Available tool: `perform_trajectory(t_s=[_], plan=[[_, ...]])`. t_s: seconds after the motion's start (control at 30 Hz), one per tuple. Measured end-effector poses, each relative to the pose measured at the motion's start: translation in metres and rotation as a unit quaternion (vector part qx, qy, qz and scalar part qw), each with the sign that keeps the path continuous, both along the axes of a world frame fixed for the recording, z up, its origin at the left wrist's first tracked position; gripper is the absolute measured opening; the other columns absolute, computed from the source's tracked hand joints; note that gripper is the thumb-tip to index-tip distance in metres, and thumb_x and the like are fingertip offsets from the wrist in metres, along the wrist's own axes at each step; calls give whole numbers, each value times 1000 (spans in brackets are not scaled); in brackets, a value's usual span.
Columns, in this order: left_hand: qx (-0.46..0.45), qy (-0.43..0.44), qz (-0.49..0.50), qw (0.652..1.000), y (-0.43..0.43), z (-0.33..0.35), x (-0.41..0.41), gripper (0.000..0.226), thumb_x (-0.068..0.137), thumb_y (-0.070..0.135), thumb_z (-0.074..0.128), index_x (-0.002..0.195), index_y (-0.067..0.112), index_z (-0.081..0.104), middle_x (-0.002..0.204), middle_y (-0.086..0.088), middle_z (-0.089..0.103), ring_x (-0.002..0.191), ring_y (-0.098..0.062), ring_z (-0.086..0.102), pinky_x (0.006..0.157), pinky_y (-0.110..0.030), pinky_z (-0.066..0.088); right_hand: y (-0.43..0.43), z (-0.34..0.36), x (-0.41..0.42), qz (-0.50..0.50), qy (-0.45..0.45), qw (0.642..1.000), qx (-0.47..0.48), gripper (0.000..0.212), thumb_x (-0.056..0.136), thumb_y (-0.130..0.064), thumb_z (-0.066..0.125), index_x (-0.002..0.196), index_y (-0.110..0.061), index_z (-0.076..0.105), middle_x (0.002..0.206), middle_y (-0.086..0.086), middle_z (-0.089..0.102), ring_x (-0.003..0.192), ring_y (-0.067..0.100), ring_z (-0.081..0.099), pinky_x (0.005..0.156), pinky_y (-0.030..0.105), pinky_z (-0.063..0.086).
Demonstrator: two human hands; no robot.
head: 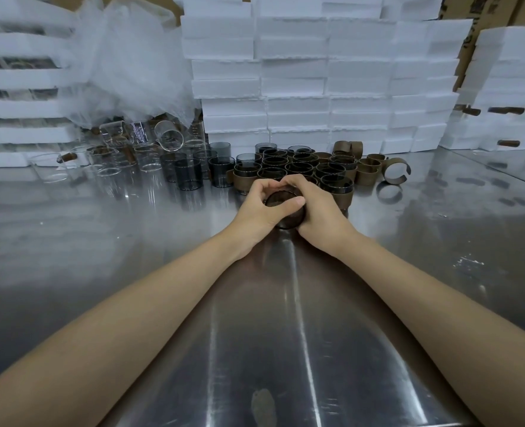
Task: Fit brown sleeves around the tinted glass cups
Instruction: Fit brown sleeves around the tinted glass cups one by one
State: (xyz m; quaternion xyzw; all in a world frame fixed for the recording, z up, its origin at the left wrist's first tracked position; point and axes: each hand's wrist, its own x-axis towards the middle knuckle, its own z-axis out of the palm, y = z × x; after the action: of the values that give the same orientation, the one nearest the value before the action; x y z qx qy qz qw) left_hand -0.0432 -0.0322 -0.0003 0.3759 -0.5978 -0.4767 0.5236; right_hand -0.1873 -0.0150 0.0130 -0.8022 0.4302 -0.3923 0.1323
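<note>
the tinted cup (285,212) sits between both our hands, low over the steel table (285,334) and just in front of the crowd of finished cups, its mouth tipped towards us. our left hand (259,209) curls round its left side with the thumb laid across the rim, and our right hand (321,211) wraps the right side, fingers closed on the wall; whether a sleeve already lies under those fingers we cannot tell. we judge the cup light, rigid and slick, thin glass that would chip if knocked against its neighbours or dropped on the metal, so the hold belongs on the round wall, from both sides, not on the rim alone. just behind our hands stand the sleeved cups (304,171), packed close together; to their left are the bare tinted cups (190,174), then clear glasses (116,164). to the right lie the loose sleeves (369,172), which look like stiff, springy split bands, best spread at the gap and eased on. white foam boxes (301,72) are stacked behind, with a plastic bag (125,57) at the left.
</note>
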Motion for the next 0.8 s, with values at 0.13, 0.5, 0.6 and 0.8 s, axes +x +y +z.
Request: perform_trajectory(t_s=[0.13, 0.5, 0.6, 0.8], plan=[[-28, -44, 7, 999, 1, -2, -2, 51, 75, 16, 84, 110, 28, 49, 114, 5, 61, 98, 5, 60, 78, -8, 48, -1, 1, 0, -14, -13, 1000, 16, 56, 77, 5, 62, 129, -11, 49, 117, 8, 62, 110, 22, 57, 96, 36, 46], [-54, -42, -39, 997, 5, 0, 0, 48, 78, 6, 81, 121, 17, 62, 109, 3, 70, 98, -8, 67, 86, -30, 56, -5, -1, -3, 17, -234, 956, 176, 63, 69, 18, 67, 118, -18, 51, 105, 0, 62, 88, 6, 63, 66, 24, 57], [-70, -32, -39, 996, 6, 2, 0, 45, 82, 4, 76, 122, 19, 62, 110, 8, 71, 92, 1, 68, 80, -14, 50, -8, 0, -8, 67, -295, 927, 224, 65, 66, 28, 61, 122, -4, 47, 107, 18, 60, 93, 25, 60, 76, 41, 54], [-53, -7, -47, 997, 7, 5, 2, 39, 92, 4, 64, 130, 10, 61, 106, 0, 71, 71, -13, 62, 81, -26, 51, -10, -2, -10, 108, -337, 900, 256, 68, 68, 32, 57, 128, 4, 41, 91, 13, 59, 79, 19, 60, 55, 20, 48]])
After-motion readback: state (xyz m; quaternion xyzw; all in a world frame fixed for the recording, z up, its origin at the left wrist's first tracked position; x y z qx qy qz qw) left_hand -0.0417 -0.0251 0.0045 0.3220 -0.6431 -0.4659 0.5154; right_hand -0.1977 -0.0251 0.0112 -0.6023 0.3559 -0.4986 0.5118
